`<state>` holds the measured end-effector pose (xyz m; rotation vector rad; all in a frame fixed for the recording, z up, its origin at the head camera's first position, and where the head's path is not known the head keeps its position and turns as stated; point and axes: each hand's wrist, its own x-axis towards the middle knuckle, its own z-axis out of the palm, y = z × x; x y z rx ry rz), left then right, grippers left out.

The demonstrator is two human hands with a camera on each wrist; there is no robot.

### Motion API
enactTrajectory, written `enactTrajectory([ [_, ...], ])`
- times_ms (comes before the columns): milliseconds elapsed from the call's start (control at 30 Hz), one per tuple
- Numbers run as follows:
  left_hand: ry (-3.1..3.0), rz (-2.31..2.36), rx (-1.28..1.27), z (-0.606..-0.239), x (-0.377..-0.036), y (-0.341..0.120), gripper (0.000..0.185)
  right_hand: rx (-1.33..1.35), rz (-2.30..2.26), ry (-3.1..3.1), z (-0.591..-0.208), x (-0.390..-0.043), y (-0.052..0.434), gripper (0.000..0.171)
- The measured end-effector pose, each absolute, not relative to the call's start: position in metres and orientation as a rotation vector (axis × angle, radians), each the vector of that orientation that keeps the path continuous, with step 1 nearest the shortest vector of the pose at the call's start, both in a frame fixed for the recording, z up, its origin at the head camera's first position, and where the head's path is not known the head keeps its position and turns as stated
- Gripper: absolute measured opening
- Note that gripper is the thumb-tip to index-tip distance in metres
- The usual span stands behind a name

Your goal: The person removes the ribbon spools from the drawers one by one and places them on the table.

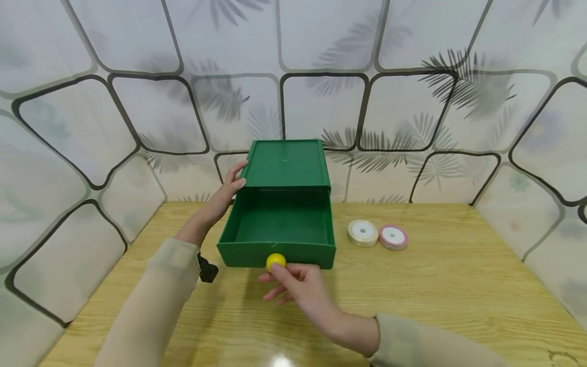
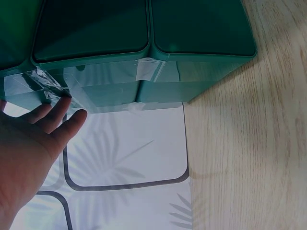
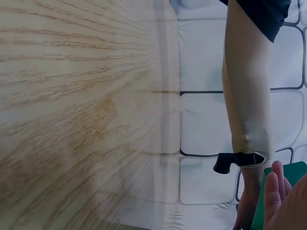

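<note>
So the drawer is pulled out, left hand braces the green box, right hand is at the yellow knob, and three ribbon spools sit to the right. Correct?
Not quite: the head view shows two ribbon spools, not three. The rest holds: the drawer is out, the left hand braces the green box, and the right hand is at the yellow knob.

My left hand (image 1: 225, 191) reaches out toward 11 o'clock, fingers straight and together, palm turned inward toward 3 o'clock. My left forearm (image 1: 151, 300), in a beige sleeve, runs back toward 7 o'clock. My right hand (image 1: 300, 285) sits nearer me at 12 o'clock, thumb and forefinger pinched together, the other fingers loosely curled. My right forearm (image 1: 435, 344) trails toward 4 o'clock.
</note>
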<state>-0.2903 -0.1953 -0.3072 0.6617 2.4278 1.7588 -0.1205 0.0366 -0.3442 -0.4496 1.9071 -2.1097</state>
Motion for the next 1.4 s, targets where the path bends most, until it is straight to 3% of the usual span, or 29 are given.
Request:
enactTrajectory([
  [667, 2.414, 1.773, 0.667, -0.307, -0.289, -0.197, 0.067, -0.524, -2.125, 2.015, -0.342, -0.135, 0.034, 0.039],
  [1400, 2.366, 1.818, 0.72, -0.308, -0.29, -0.196, 0.068, -0.532, -2.104, 2.178, -0.337, -0.184, 0.038, 0.044],
])
